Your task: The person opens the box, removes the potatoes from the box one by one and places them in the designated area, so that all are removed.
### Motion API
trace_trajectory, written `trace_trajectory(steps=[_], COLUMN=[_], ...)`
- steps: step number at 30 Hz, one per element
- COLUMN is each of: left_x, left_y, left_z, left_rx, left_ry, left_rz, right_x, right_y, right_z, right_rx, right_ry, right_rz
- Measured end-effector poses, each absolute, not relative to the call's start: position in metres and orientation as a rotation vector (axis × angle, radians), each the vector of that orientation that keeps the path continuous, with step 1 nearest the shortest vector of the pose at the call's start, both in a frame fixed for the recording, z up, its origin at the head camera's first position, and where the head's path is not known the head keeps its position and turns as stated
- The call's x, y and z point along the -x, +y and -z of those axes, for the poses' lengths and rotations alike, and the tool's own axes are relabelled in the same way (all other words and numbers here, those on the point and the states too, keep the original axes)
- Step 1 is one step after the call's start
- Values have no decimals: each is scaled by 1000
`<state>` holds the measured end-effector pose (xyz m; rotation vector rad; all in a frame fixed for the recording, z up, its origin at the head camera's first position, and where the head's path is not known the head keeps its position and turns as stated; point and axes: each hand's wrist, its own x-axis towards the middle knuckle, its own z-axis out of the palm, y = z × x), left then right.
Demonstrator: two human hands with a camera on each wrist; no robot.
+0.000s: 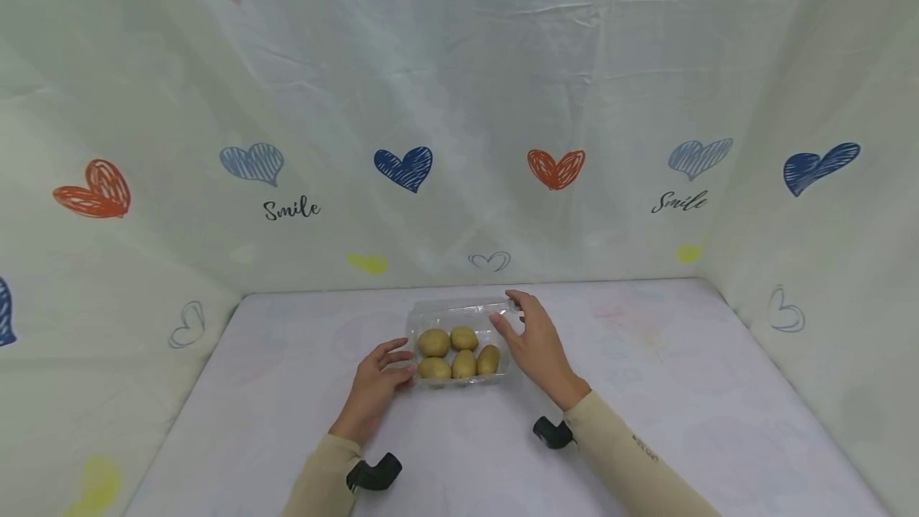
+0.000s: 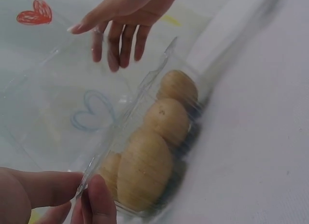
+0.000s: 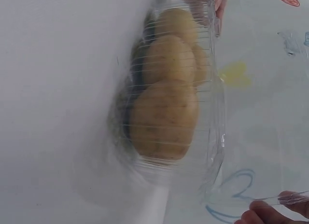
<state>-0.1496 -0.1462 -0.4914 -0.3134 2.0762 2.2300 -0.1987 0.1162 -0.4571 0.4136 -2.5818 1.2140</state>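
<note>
A clear plastic container [image 1: 439,384] holds several yellow-brown potatoes [image 1: 434,343], seen through its ribbed wall in both wrist views. Its transparent lid [image 1: 459,311] is raised at the far side. My left hand [image 1: 375,391] is at the container's left end; in the left wrist view its thumb and fingers [image 2: 99,197] pinch the rim. My right hand [image 1: 543,352] is at the upper right corner, thumb and index finger apart in the head view. The right wrist view shows its fingertips [image 3: 270,213] holding the thin edge of the lid.
The container stands on a white-covered table [image 1: 646,389]. Behind and at both sides hangs a pale curtain [image 1: 488,86] printed with hearts and the word "Smile". Each wrist carries a black camera mount [image 1: 375,472].
</note>
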Motion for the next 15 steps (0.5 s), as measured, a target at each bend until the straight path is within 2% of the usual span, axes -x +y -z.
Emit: trace_trajectory(steps=[15], left_x=[152], left_y=[-147], left_z=[489], left_rx=[341], left_ry=[2073], left_rz=[-2213], right_x=[214], right_y=[110], right_z=[457], right_rx=[-341], right_ry=[-2560], right_rz=[-1372])
